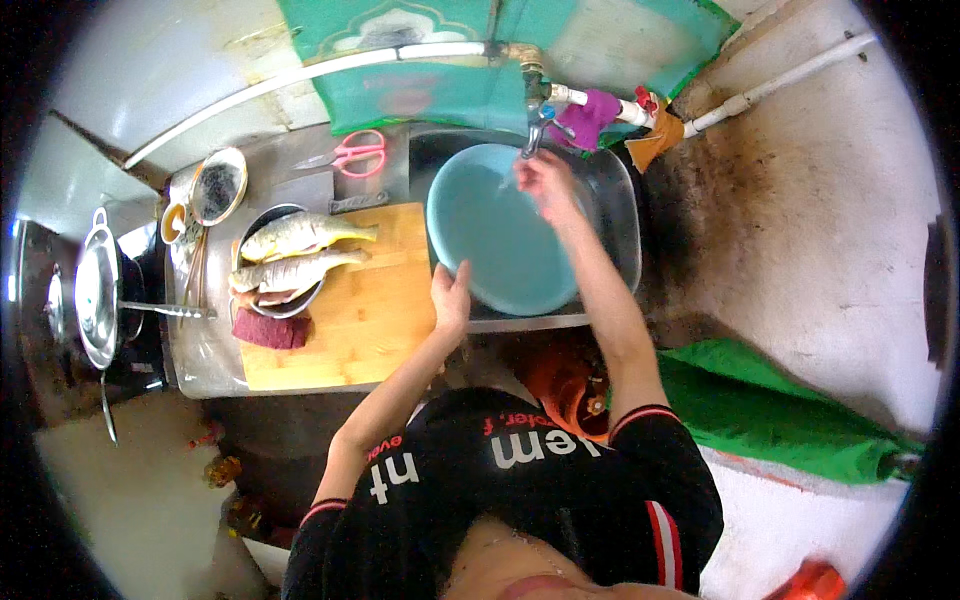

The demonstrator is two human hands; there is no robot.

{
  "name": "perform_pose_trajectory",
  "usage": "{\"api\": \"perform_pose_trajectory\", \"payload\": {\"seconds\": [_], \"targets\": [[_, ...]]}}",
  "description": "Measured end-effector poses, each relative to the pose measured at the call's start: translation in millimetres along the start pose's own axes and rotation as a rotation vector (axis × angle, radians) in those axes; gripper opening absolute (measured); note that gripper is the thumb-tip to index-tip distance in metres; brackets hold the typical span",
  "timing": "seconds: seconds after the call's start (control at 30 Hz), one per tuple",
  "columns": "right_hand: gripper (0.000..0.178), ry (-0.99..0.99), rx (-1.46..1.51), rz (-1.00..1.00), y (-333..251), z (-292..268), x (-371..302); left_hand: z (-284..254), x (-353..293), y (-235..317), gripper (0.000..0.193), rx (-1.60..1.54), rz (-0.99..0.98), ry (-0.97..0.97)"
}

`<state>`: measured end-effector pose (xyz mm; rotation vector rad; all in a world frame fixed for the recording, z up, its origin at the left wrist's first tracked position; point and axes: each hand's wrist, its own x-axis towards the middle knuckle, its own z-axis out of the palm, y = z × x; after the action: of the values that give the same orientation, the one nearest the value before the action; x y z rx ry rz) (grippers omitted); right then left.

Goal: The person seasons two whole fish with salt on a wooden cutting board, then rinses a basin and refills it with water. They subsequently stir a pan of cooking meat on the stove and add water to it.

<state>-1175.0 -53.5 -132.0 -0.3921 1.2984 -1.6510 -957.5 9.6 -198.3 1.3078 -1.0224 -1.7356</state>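
Stainless counter [215, 368] along the wall, a white pipe [320, 66] bent across the background by the lens; a metal sink [634, 215] set in at the right; head view only.

Your pale blue basin [434, 215] sits in the sink, below the tap [535, 135], presumably so the flow lands inside; your left hand [452, 297] pinches its near-left rim, thumb to the inner side, fingers outside and partly hidden, likely to steady it; your right hand [547, 183] is at the tap's spout, above the basin's far-right side, fingers bent; whether they grasp the spout or only meet the water, you cannot tell from here.

Left of the basin, a wooden board [370, 300]; two fish [305, 236] lie side by side across a metal bowl [319, 292] on it, perhaps to catch drips; dark red meat [270, 328] beside the bowl; pink-handled scissors [362, 155] behind the board, apart from both your hands.
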Motion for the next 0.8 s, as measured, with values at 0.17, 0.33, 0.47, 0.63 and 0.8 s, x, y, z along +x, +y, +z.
{"api": "perform_pose_trajectory", "payload": {"seconds": [0.17,0.33,0.47,0.63,0.8], "targets": [[0.033,-0.673,1.0,0.244,43,20,41,-1,4,15,0.026,0.038,0.033,0.026],[0.018,-0.1,0.313,0.192,84,16,-11,3,12,21,0.031,0.151,0.095,0.093],[0.05,-0.453,-0.49,0.117,84,46,-98,2,26,12,0.041,0.367,0.232,0.203],[0.047,-0.927,-1.524,0.051,40,-103,-143,-10,90,61,0.049,0.612,0.01,0.003],[0.043,-0.61,-1.308,-0.163,76,-57,-151,-8,28,19,0.047,0.634,0.249,-0.056]]}}
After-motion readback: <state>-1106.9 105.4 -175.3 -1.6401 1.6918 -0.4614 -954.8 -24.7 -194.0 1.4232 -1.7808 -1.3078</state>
